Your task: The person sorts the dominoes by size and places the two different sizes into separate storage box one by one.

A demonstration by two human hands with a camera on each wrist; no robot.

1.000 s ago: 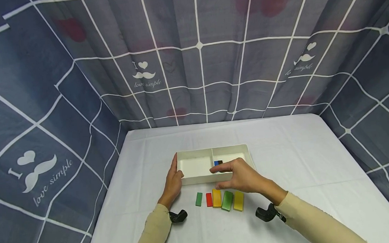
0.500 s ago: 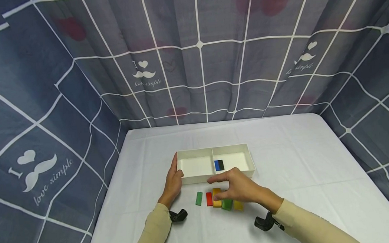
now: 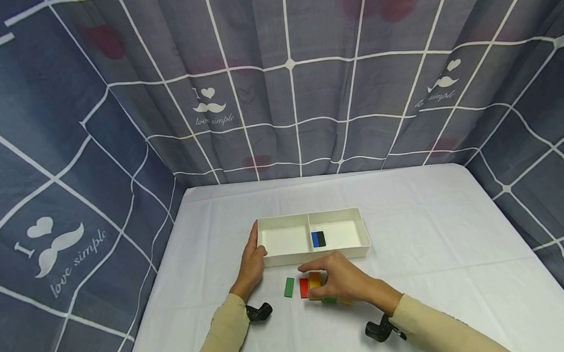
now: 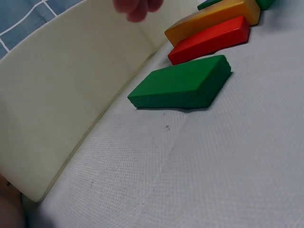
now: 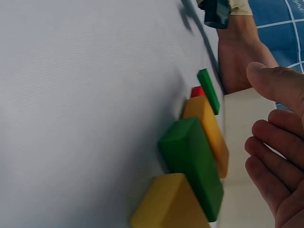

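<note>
Since the earlier frames, the right hand point(image 3: 344, 280) has come down the frame, off the tray point(image 3: 292, 259) and over the row of blocks; tray and left hand point(image 3: 251, 265) show no evident shift. Critical relation, in this observer's judgement: red block point(image 3: 303, 288) to the right hand's thumb-and-index gap. The red block lies on the counter point(image 3: 421, 226) at lower centre of the frame, just left of the thumb tip and below the index tip; its long axis runs up the frame towards the tray, roughly in line with that gap. Orange block point(image 3: 314, 278) stands directly beside it, partly under the hand. The right fingers point(image 5: 280, 135) are spread from the thumb, with nothing seen between them; the right wrist view suggests they are apart from the blocks, though contact with the red one cannot be confirmed. The right hand is the nearer to it. Small green block point(image 3: 289, 287) lies separately to the left, towards the left hand, whose fingers grip the tray's left end.
</note>
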